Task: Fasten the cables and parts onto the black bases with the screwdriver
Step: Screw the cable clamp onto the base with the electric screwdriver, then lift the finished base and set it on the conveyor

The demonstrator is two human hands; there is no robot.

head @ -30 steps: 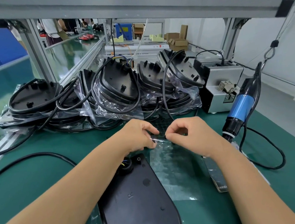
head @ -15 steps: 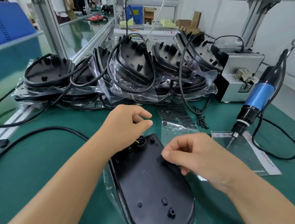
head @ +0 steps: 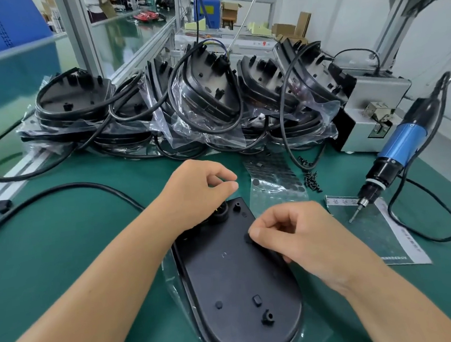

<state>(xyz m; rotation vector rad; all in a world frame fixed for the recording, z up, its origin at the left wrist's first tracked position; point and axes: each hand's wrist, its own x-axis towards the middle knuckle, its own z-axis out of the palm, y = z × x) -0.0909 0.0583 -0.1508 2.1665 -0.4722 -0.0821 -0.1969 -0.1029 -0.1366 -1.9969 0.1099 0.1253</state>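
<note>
A black oval base (head: 236, 286) lies on the green mat in front of me, on a clear plastic bag. Its black cable (head: 85, 186) curves away to the left. My right hand (head: 291, 233) has curled fingers, and its thumb and forefinger hold a small black round pad (head: 248, 239) against the base's right edge. Above the base's far end, over the cable socket, my left hand (head: 196, 192) hovers with fingers curled and nothing in it. The blue electric screwdriver (head: 401, 154) hangs at the right, out of both hands, with its bit touching a labelled plastic bag (head: 380, 234).
A clear sheet of black round pads (head: 274, 183) lies just beyond the base, with a small heap of black screws (head: 311, 181) beside it. A pile of bagged black bases with cables (head: 200, 100) fills the back. A grey screw feeder box (head: 375, 97) stands back right.
Both hands left the pad sheet. My right hand came down with a pad onto the base's right edge, while my left hand drew back above the base's far end.
</note>
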